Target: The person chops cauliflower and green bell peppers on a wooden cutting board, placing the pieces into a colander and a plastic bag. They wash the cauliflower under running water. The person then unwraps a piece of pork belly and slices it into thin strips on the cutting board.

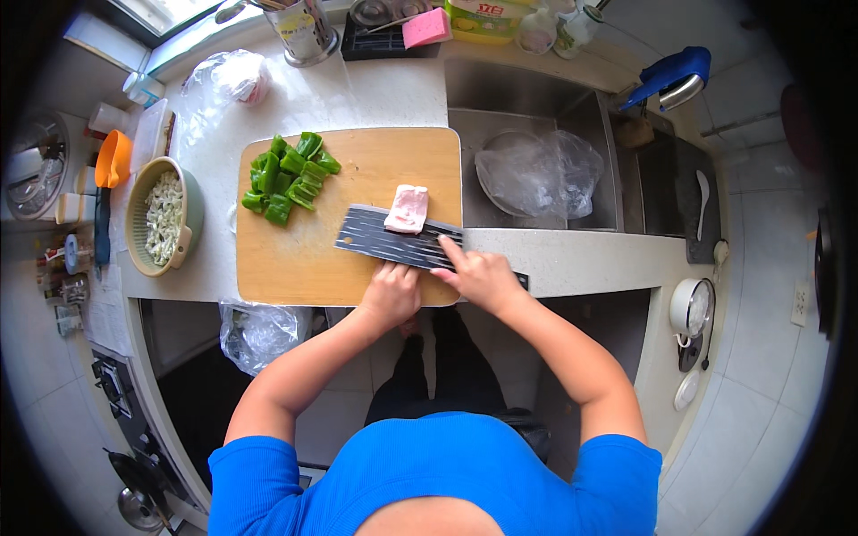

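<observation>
A cleaver with a dark, light-streaked blade lies slantwise over the right part of the wooden cutting board. My right hand is closed round its handle end, the index finger stretched along the blade. At the blade's near edge, my left hand is curled with its fingertips against the cleaver; part of these fingers is hidden. A pale pink-and-white block of meat overlaps the far edge of the blade, seemingly resting on it. Cut green pepper pieces lie heaped at the board's far left.
Left of the board stands a colander of chopped pale-green pieces. The sink, at the right, holds a bowl under a clear plastic bag. Another bag hangs below the counter's front edge. A utensil holder stands behind.
</observation>
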`<move>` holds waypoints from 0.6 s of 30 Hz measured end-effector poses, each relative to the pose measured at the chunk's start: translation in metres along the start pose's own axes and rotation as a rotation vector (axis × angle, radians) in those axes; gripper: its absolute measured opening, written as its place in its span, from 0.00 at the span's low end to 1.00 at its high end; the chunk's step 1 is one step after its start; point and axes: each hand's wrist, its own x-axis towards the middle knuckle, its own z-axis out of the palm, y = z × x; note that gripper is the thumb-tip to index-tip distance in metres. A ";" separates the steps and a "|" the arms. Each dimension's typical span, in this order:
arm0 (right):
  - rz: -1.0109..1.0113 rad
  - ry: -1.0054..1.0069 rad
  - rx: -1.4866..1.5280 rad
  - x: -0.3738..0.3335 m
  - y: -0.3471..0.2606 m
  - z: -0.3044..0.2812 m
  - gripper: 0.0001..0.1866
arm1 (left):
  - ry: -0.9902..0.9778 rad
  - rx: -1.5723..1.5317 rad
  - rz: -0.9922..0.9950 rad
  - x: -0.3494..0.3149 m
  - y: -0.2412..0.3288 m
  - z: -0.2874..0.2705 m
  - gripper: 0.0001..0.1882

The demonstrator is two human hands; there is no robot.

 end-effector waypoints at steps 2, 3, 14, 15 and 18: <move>-0.022 0.060 0.021 0.021 -0.016 0.013 0.30 | -0.073 0.035 -0.021 -0.004 -0.002 0.005 0.11; -0.026 0.058 0.019 0.025 -0.023 0.014 0.30 | -0.082 0.020 -0.025 -0.006 -0.005 0.009 0.11; 0.056 0.035 0.007 -0.011 -0.004 -0.004 0.31 | 0.116 -0.009 0.062 0.003 0.001 -0.003 0.13; 0.045 0.049 0.019 -0.001 -0.008 0.002 0.31 | 0.107 -0.018 0.053 0.002 0.002 -0.001 0.12; 0.012 0.085 0.063 0.025 -0.022 0.018 0.30 | 0.097 -0.018 0.050 0.000 0.001 0.003 0.11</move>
